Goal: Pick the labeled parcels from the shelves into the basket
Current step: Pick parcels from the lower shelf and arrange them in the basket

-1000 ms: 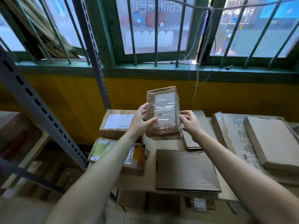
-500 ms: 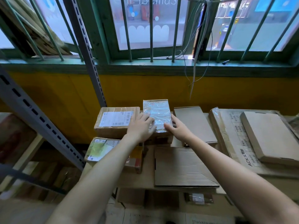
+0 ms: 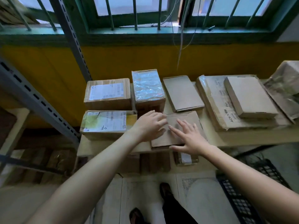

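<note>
- Both hands are coming down on the flat brown carton (image 3: 186,118), which is lying at the front edge of the shelf board (image 3: 252,137).
- The right hand (image 3: 190,139) is lying spread, palm down, fingers straight across the carton's top.
- The left hand (image 3: 149,126) is resting at the carton's left edge with its fingers loosely curved; it is not clamping anything that shows.
- No label is showing on this carton's top face, so she is probably about to lift it or turn it over to check.
- To do that well, thumbs should be going under the overhanging front edge while the fingers are pressing on top, then sliding it toward the body.
- The tape-wrapped box (image 3: 148,86) is sitting just behind, so the lift should be coming up and back.
- Clearly labeled stock is waiting to the left: the white-label parcel (image 3: 107,92) and, in front of it, the yellow-label parcel (image 3: 105,122).
- The black basket (image 3: 239,198) is standing on the floor, low on the right, well apart from the carton.
</note>
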Tool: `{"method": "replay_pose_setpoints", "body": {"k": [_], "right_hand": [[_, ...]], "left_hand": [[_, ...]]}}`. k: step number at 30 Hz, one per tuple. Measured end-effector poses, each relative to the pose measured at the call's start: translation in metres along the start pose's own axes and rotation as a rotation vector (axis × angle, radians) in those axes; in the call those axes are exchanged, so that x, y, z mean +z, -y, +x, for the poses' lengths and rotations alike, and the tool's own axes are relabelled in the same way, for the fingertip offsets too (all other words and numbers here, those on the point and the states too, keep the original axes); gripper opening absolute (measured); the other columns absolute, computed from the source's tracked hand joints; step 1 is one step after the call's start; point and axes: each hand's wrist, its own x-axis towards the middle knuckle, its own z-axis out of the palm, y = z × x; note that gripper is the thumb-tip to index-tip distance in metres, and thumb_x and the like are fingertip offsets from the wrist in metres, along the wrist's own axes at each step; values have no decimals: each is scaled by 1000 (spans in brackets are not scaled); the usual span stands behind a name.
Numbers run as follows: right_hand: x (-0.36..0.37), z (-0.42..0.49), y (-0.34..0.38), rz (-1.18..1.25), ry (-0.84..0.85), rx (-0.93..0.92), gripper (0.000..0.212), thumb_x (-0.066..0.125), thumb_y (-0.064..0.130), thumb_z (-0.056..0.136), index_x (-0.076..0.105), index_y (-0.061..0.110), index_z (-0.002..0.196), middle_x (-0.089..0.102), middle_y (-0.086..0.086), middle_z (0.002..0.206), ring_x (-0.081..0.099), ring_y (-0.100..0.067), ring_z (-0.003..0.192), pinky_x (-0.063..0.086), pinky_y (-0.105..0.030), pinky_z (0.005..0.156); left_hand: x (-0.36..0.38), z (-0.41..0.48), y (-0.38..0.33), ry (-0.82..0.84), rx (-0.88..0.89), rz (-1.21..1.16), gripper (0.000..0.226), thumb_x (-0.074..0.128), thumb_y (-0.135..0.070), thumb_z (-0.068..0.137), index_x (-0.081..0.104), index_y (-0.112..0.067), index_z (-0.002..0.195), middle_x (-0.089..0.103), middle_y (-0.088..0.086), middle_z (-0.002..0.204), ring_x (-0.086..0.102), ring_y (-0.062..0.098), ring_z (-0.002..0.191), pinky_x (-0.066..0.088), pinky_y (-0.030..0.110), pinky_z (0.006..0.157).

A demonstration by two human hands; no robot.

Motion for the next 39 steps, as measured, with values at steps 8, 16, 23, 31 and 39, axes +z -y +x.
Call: {"method": "replay_pose_setpoints", "body": {"k": [8, 16, 23, 31, 39], "right_hand": [[17, -35, 4, -118, -62, 17, 71, 42, 26, 94, -4, 35, 147, -3, -8, 158, -2, -32, 145, 4, -55, 114], [38, -64, -10, -131, -322, -203, 75, 78, 12, 66, 47, 17, 134, 55, -24, 129, 54, -45, 116, 45, -55, 93], [-5, -109, -49, 794, -657, -308, 62, 50, 14, 91, 21, 13, 146, 52, -6, 129, 56, -24, 113, 52, -38, 90], [-17, -136, -63, 1304, -486, -163, 50, 34, 10, 99, 20, 18, 147, 33, 18, 134, 42, -1, 123, 46, -9, 88], [-10, -150, -86, 1363, -467, -64, 44, 35, 18, 99, 32, 28, 142, 54, 8, 126, 58, -13, 111, 53, -36, 90]], "left_hand": [[30, -32, -41, 443, -284, 31, 81, 55, -37, 87, 3, -25, 148, -2, 6, 158, 1, 32, 145, 19, 46, 116], [59, -72, -74, -68, -308, -45, 85, 87, -11, 45, 55, -8, 123, 63, 15, 121, 62, 34, 109, 57, 47, 79], [29, -53, -134, -684, -990, -929, 84, 52, -37, 91, -8, -21, 148, 12, 14, 156, 28, 27, 139, 26, 44, 109], [-2, -3, -182, -618, -772, -1302, 52, 40, -20, 98, 17, -29, 145, 61, 3, 108, 68, 6, 87, 57, 23, 68], [5, 11, -179, -658, -762, -1122, 69, 51, -26, 93, 8, -32, 147, 57, -3, 113, 62, 2, 99, 55, 29, 85]]}}
